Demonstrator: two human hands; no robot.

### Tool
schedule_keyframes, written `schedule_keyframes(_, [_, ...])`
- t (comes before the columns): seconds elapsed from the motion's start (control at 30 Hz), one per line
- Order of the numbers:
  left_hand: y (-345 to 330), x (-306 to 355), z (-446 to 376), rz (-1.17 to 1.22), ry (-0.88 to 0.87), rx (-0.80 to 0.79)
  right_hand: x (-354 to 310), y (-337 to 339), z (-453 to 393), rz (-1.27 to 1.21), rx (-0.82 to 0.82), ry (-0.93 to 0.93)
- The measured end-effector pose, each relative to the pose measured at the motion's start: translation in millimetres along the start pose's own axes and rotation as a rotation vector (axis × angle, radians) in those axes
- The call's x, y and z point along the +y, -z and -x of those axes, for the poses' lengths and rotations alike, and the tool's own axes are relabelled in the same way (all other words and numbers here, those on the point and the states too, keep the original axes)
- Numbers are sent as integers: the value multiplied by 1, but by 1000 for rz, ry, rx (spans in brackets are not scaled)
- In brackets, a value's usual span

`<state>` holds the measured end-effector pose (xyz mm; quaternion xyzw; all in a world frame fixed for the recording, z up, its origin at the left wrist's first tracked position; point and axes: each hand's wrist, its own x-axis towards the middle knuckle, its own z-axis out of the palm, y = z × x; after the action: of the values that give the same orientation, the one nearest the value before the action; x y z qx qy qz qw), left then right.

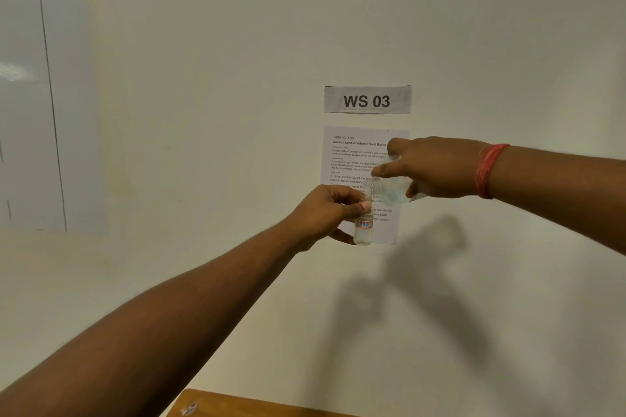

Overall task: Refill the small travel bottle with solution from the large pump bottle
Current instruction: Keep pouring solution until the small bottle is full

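Item: small travel bottle (363, 228). Your left hand (330, 213) holds it upright in the air, in front of the wall, with thumb and fingers curled round its upper part. Its long axis runs vertical and its mouth is hidden behind your thumb. Clear body, red-and-white label, and a shallow layer of clear liquid at the bottom; by my reading it is still mostly unfilled.

Item: large bottle (386, 191). Your right hand (437, 169) grips its body with fingers wrapped round it and the forefinger stretched along the top. It is tipped almost level, long axis running left to right, and the open threaded neck points left. No pump head shows on it. A little pale liquid pools in the lower side of the body.

Key relation: the open neck sits just above and slightly right of the top of the travel bottle, very close to it; whether the two touch cannot be told. Whether liquid is passing between them cannot be told either. You likely need the neck squarely over the small mouth, or the pour may run down the outside.

Item: red thread band (487, 170), on your right wrist.

Item: printed task sheet (352, 159), on the far wall behind both bottles, below a "WS 03" sign (367, 100).

Item: wooden surface edge (244, 404), near, at the bottom.
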<state>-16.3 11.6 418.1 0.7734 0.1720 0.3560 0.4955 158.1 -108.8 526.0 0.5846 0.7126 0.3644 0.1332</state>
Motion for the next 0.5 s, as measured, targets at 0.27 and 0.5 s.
schedule_keyframes(0.27, [-1, -2, 0, -6, 12, -1, -1, -3, -1, 1, -7, -1])
schedule_keyframes(0.5, [0, -4, -2, -5, 9, 2, -2, -2, -1, 3, -20, 0])
